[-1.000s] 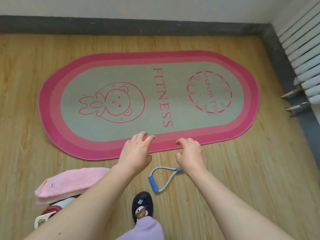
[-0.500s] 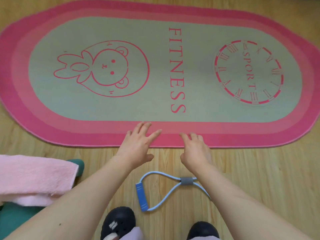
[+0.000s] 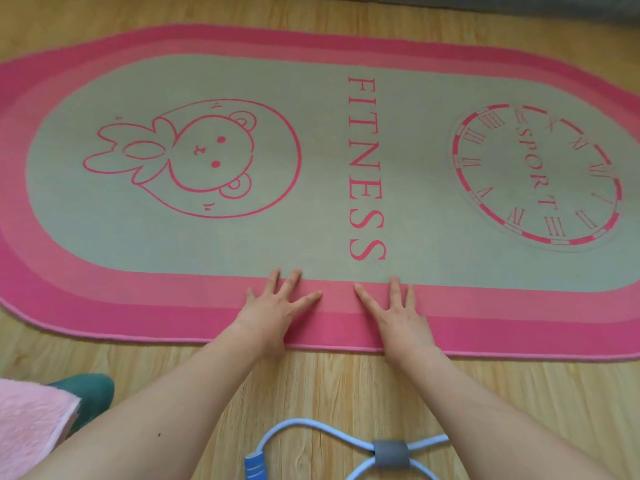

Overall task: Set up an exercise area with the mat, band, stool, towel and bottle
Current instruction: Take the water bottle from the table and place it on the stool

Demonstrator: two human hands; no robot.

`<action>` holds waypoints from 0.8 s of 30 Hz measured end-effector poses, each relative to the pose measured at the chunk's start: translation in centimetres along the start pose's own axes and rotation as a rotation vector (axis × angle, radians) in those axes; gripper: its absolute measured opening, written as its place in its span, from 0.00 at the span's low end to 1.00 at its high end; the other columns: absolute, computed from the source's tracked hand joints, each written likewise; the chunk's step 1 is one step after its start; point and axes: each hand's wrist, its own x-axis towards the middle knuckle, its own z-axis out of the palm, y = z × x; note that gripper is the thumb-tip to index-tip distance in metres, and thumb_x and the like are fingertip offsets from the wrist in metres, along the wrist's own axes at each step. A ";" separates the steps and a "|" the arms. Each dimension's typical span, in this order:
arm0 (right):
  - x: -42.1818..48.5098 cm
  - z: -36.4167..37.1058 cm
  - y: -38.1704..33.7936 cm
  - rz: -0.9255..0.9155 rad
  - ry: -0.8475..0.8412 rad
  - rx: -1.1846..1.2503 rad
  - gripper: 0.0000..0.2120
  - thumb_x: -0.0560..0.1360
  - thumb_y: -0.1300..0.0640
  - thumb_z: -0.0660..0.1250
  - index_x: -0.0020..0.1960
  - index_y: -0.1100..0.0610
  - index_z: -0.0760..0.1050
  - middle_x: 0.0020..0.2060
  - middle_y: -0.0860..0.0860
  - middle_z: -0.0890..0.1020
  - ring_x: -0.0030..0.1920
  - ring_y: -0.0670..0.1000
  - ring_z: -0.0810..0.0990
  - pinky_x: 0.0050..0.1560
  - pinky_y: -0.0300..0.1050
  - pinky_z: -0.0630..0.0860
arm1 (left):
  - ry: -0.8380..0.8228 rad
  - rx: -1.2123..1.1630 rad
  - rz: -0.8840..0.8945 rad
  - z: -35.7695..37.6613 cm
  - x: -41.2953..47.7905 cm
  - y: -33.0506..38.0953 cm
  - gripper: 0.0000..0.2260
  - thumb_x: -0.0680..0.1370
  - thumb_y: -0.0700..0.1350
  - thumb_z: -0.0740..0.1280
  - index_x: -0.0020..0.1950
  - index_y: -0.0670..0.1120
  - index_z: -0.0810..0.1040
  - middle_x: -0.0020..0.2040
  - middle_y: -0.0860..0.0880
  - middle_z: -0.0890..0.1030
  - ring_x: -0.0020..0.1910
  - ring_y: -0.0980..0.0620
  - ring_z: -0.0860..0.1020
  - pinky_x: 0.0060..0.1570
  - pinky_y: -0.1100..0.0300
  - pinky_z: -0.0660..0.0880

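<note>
Pressing both palms on near pink border of mat (image 3: 322,188), we kept left hand (image 3: 273,311) and right hand (image 3: 398,315) open, fingers spread flat, gripping nothing. Mat lay spread flat on wooden floor (image 3: 519,393); we judged that step nearly done. Blue band (image 3: 389,453) lay on floor between our forearms, not yet placed. Pink towel (image 3: 31,427) sat lower left over green object (image 3: 91,389), probably stool. No bottle in view. We judged four items left to arrange.
</note>
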 end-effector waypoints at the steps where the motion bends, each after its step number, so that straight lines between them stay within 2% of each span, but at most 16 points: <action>1: 0.2 -0.1 0.0 0.006 -0.005 0.013 0.52 0.72 0.73 0.59 0.73 0.33 0.31 0.76 0.60 0.34 0.76 0.67 0.40 0.64 0.60 0.71 | -0.002 -0.006 -0.002 0.0 0.2 -0.1 0.49 0.69 0.44 0.70 0.74 0.64 0.37 0.76 0.48 0.33 0.75 0.38 0.38 0.67 0.33 0.59; 11: 3.6 -2.9 0.6 0.001 0.017 0.003 0.53 0.72 0.70 0.64 0.73 0.32 0.33 0.77 0.59 0.36 0.76 0.66 0.41 0.62 0.57 0.74 | 0.031 -0.061 -0.028 -2.0 3.1 -1.5 0.48 0.69 0.41 0.69 0.74 0.65 0.40 0.76 0.50 0.35 0.75 0.39 0.38 0.67 0.31 0.58; 14: 3.9 -3.0 0.7 0.002 0.015 0.003 0.52 0.72 0.71 0.62 0.73 0.32 0.34 0.77 0.59 0.36 0.76 0.66 0.41 0.62 0.59 0.73 | 0.022 -0.053 -0.025 -2.2 3.5 -1.7 0.49 0.68 0.42 0.70 0.74 0.65 0.39 0.76 0.50 0.34 0.75 0.39 0.38 0.67 0.31 0.58; 18: 4.1 -2.8 0.7 -0.002 0.019 0.012 0.52 0.73 0.71 0.61 0.73 0.31 0.34 0.76 0.59 0.35 0.76 0.66 0.40 0.64 0.62 0.71 | 0.016 -0.033 -0.028 -2.2 3.7 -1.7 0.49 0.68 0.42 0.71 0.74 0.65 0.39 0.76 0.50 0.34 0.75 0.39 0.37 0.67 0.31 0.57; 20: 3.8 -3.1 0.8 -0.004 -0.010 0.031 0.54 0.71 0.70 0.64 0.73 0.32 0.34 0.76 0.58 0.35 0.76 0.65 0.39 0.66 0.62 0.69 | -0.009 -0.044 -0.032 -2.4 3.5 -1.7 0.49 0.68 0.43 0.71 0.75 0.64 0.39 0.76 0.50 0.34 0.75 0.39 0.38 0.67 0.32 0.57; 22: 3.0 -4.2 1.2 -0.008 -0.062 0.034 0.56 0.69 0.68 0.69 0.75 0.34 0.34 0.77 0.57 0.36 0.77 0.63 0.40 0.69 0.61 0.65 | -0.028 -0.054 -0.041 -3.4 2.7 -1.7 0.49 0.68 0.45 0.72 0.75 0.62 0.40 0.77 0.49 0.36 0.75 0.40 0.39 0.68 0.32 0.56; 24: 1.4 -5.6 1.6 -0.013 -0.072 0.025 0.54 0.70 0.64 0.71 0.76 0.37 0.35 0.78 0.57 0.40 0.77 0.62 0.42 0.73 0.61 0.59 | -0.014 -0.070 -0.057 -5.0 1.2 -1.3 0.49 0.68 0.49 0.74 0.76 0.60 0.40 0.77 0.48 0.37 0.76 0.41 0.39 0.69 0.32 0.53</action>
